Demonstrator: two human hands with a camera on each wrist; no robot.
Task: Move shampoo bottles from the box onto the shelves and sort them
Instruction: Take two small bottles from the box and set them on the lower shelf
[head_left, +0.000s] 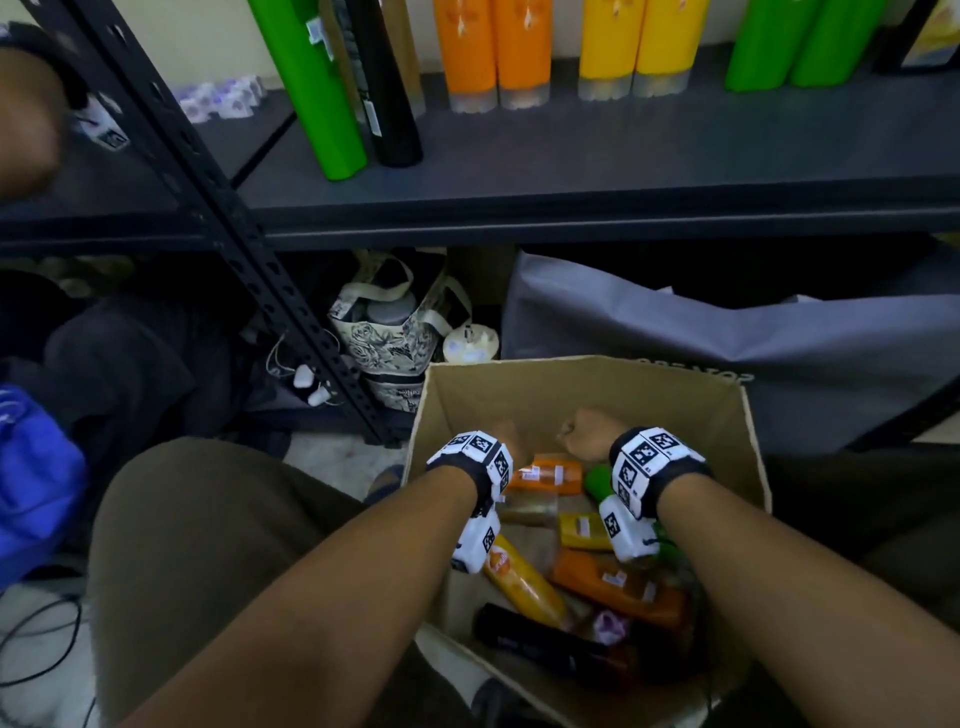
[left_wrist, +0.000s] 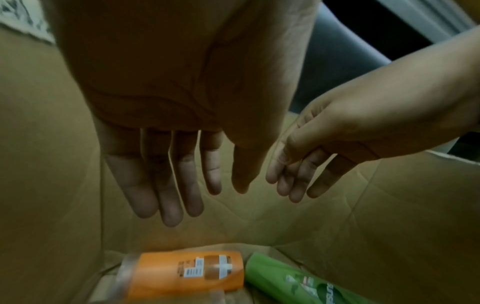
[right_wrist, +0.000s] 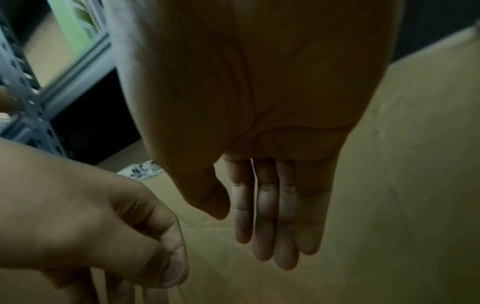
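Head view: left hand (head_left: 511, 439) and right hand (head_left: 584, 434) reach side by side into the cardboard box (head_left: 571, 384), where shampoo bottles (head_left: 618, 587) lie jumbled; more stand on the shelf (head_left: 623, 156)

Left wrist view: fingers (left_wrist: 166, 185) straight, empty, above an orange bottle (left_wrist: 187, 273)

Right wrist view: fingers (right_wrist: 270, 216) straight, together, empty

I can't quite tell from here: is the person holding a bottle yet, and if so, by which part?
Nothing is held. The left hand and right hand hang open-fingered inside the box, above the orange bottle and green bottle.
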